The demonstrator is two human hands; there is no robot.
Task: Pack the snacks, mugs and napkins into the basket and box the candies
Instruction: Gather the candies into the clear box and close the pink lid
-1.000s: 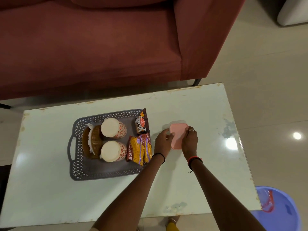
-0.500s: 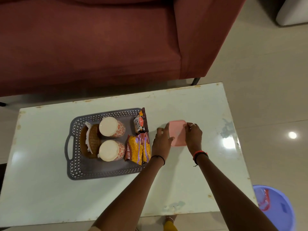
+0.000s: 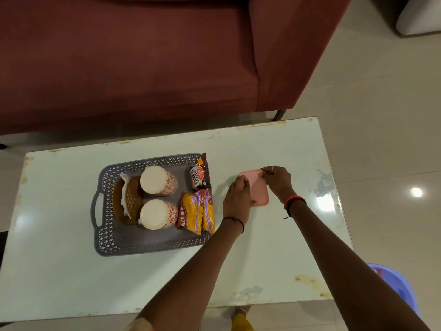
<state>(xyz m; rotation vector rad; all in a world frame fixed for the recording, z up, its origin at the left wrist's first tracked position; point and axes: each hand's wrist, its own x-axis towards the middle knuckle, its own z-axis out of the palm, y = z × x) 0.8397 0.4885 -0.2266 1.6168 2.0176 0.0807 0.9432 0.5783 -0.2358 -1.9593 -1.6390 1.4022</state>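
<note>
Reading the packs in the gray basket (image 3: pixel 148 247), one brown bag (image 3: pixel 200 174) says "SALTED PEANUTS" and the yellow bag (image 3: pixel 194 212) says "ALOO BHU", with the rest hidden. Two mugs (image 3: pixel 158 180) lie in the basket next to a napkin (image 3: pixel 124 180). Just right of the basket, the pink box (image 3: pixel 259 189) sits on the white table (image 3: pixel 262 259). The left hand (image 3: pixel 237 199) curls over its left side. The right hand (image 3: pixel 278 181) pinches its far right corner.

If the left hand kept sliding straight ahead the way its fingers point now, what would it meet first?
The left hand already rests against the pink box, so it would likely push that first; beyond it, bare table, then the sofa.
</note>
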